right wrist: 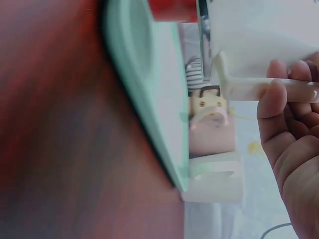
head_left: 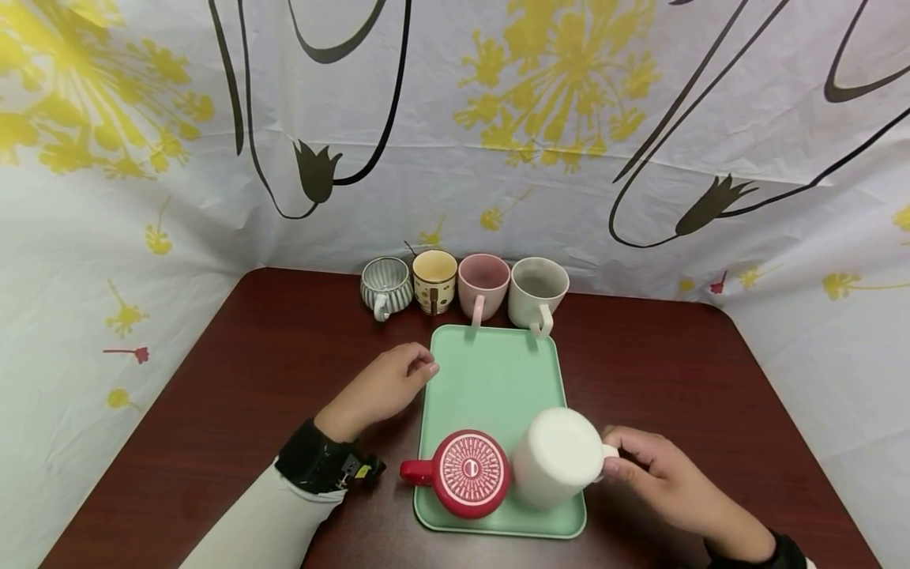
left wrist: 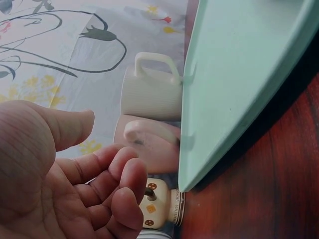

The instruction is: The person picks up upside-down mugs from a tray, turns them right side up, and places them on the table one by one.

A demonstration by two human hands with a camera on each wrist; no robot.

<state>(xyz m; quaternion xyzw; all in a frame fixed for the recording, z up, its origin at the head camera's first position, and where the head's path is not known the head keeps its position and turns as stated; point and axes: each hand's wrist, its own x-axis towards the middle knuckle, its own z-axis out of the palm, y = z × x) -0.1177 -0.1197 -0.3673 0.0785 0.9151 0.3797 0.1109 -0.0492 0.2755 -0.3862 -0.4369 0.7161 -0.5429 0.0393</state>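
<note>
My right hand (head_left: 657,478) pinches the handle of a white mug (head_left: 558,458), which is upside down over the front right of a mint-green tray (head_left: 498,371). In the right wrist view, thumb and fingers close around the handle of the white mug (right wrist: 264,35). Beside it, a red mug (head_left: 471,474) stands bottom-up on the tray's front left, its handle pointing left past the edge. My left hand (head_left: 387,383) hovers by the tray's left edge, fingers loosely bent and holding nothing, palm showing in the left wrist view.
Behind the tray stands a row of upright mugs: a striped grey cup (head_left: 386,286), a spotted yellow mug (head_left: 434,280), a pink mug (head_left: 483,286) and a pale grey mug (head_left: 536,292). The dark red table (head_left: 298,340) meets a patterned white curtain (head_left: 426,95) at the back.
</note>
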